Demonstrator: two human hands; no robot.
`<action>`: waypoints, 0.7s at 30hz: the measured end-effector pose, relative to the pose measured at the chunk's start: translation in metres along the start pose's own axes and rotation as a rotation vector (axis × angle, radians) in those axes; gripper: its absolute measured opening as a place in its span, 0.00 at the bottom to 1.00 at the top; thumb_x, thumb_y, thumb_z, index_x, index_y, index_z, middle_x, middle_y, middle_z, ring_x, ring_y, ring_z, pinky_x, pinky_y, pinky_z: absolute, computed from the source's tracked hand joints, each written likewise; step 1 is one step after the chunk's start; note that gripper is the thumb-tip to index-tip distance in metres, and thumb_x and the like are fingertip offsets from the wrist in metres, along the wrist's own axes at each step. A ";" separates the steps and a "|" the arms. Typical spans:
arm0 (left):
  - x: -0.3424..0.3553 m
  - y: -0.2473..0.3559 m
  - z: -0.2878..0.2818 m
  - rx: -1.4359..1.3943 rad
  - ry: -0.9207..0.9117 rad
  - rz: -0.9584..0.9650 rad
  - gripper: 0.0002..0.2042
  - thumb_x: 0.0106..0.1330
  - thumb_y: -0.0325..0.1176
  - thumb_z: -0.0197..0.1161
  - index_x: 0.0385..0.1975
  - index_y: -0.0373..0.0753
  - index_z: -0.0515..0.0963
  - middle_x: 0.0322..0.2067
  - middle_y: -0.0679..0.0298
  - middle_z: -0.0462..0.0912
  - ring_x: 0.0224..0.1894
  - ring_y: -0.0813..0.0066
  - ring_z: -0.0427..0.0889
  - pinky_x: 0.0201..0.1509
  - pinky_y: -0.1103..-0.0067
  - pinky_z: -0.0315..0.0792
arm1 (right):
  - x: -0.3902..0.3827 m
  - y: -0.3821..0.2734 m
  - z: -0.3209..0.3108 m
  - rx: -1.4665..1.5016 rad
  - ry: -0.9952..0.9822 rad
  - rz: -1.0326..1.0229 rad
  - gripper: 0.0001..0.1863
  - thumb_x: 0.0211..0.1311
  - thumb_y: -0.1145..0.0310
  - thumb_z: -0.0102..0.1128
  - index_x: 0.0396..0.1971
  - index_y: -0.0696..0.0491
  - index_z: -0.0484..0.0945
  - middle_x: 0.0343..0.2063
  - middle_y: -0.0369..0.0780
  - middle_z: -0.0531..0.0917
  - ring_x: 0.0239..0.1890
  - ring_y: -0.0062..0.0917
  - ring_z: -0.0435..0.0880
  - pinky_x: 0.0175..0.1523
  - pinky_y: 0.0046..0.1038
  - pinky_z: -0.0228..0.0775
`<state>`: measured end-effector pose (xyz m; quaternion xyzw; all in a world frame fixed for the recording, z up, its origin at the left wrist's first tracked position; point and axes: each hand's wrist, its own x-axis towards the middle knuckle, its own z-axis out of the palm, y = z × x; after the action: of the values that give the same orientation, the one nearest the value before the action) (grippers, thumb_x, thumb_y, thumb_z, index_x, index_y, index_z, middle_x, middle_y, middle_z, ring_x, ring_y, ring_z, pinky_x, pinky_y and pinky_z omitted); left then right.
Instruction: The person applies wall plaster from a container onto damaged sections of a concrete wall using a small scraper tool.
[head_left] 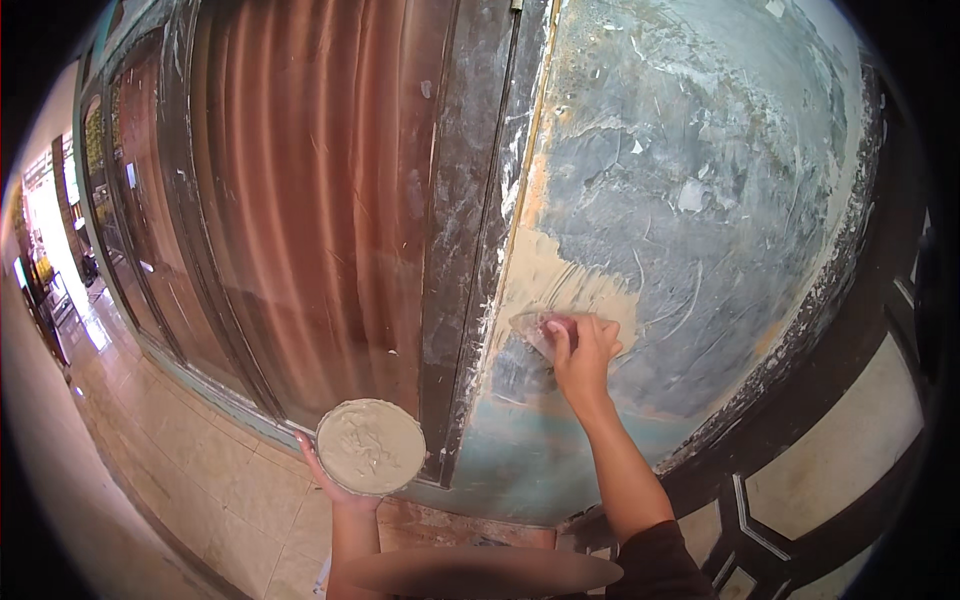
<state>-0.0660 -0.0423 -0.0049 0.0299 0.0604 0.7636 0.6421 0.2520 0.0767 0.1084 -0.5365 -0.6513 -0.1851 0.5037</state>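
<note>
My left hand (350, 492) holds up a round tub of beige putty (370, 447) from below and its left side, its top facing me. The paste inside has a rough, scooped surface. My right hand (590, 352) grips a putty knife (541, 330) with a reddish handle, its blade against the wall (690, 260). Around the blade lies a smeared patch of fresh beige putty (570, 285), streaked with scrape marks. The rest of the wall is blue-grey and scuffed, with pale flecks and a greenish lower band.
Left of the wall runs a dark, paint-spattered frame (455, 250) beside a glazed panel with a reddish-brown curtain (320, 180) behind it. A dark panelled door or screen (800, 480) stands at the right. Tiled floor (230, 500) stretches toward a bright opening at far left.
</note>
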 end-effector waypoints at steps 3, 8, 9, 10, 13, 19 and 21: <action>0.000 0.000 -0.009 0.112 -0.072 0.030 0.43 0.71 0.75 0.45 0.67 0.40 0.73 0.68 0.52 0.74 0.67 0.43 0.74 0.66 0.40 0.71 | -0.019 -0.001 0.004 -0.035 -0.072 -0.050 0.07 0.67 0.61 0.69 0.38 0.48 0.83 0.39 0.36 0.83 0.48 0.39 0.72 0.54 0.45 0.52; 0.003 -0.006 -0.004 0.054 -0.024 0.019 0.43 0.71 0.75 0.44 0.67 0.40 0.74 0.67 0.52 0.75 0.66 0.45 0.75 0.67 0.44 0.72 | -0.016 -0.001 0.010 -0.075 -0.124 -0.090 0.06 0.68 0.63 0.68 0.38 0.48 0.84 0.39 0.36 0.83 0.48 0.39 0.72 0.54 0.45 0.53; 0.003 -0.007 -0.003 0.076 -0.034 0.017 0.43 0.71 0.75 0.44 0.67 0.40 0.74 0.67 0.52 0.76 0.66 0.45 0.75 0.68 0.45 0.72 | -0.008 -0.002 0.008 -0.076 -0.124 -0.087 0.06 0.68 0.63 0.68 0.38 0.48 0.84 0.39 0.36 0.83 0.48 0.39 0.72 0.54 0.45 0.53; 0.002 -0.006 -0.004 0.078 -0.030 0.019 0.43 0.71 0.75 0.44 0.67 0.40 0.74 0.67 0.52 0.76 0.66 0.45 0.75 0.68 0.45 0.72 | 0.000 -0.003 0.005 -0.057 -0.066 -0.074 0.06 0.68 0.63 0.68 0.39 0.47 0.84 0.39 0.36 0.83 0.47 0.40 0.71 0.54 0.45 0.53; 0.001 -0.004 -0.009 0.151 -0.104 0.021 0.43 0.73 0.75 0.40 0.68 0.41 0.73 0.67 0.55 0.75 0.67 0.51 0.75 0.70 0.51 0.71 | 0.004 -0.008 -0.006 -0.013 -0.016 -0.037 0.06 0.68 0.63 0.68 0.39 0.47 0.84 0.39 0.36 0.83 0.47 0.40 0.71 0.54 0.45 0.53; 0.002 -0.008 -0.007 0.077 0.024 0.031 0.43 0.71 0.75 0.45 0.66 0.40 0.74 0.66 0.53 0.76 0.66 0.47 0.76 0.68 0.47 0.72 | -0.023 -0.001 0.006 -0.081 -0.160 -0.090 0.07 0.68 0.63 0.69 0.38 0.48 0.83 0.39 0.37 0.83 0.47 0.40 0.71 0.53 0.45 0.53; 0.002 -0.011 -0.006 0.096 0.001 0.034 0.43 0.71 0.75 0.46 0.66 0.40 0.74 0.66 0.53 0.76 0.66 0.47 0.76 0.68 0.46 0.72 | -0.020 0.003 0.005 -0.122 -0.188 -0.097 0.07 0.68 0.63 0.69 0.38 0.48 0.83 0.39 0.37 0.83 0.47 0.39 0.72 0.53 0.45 0.53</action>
<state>-0.0560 -0.0386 -0.0120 0.0615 0.0967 0.7706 0.6269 0.2510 0.0715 0.0882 -0.5490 -0.7083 -0.1977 0.3973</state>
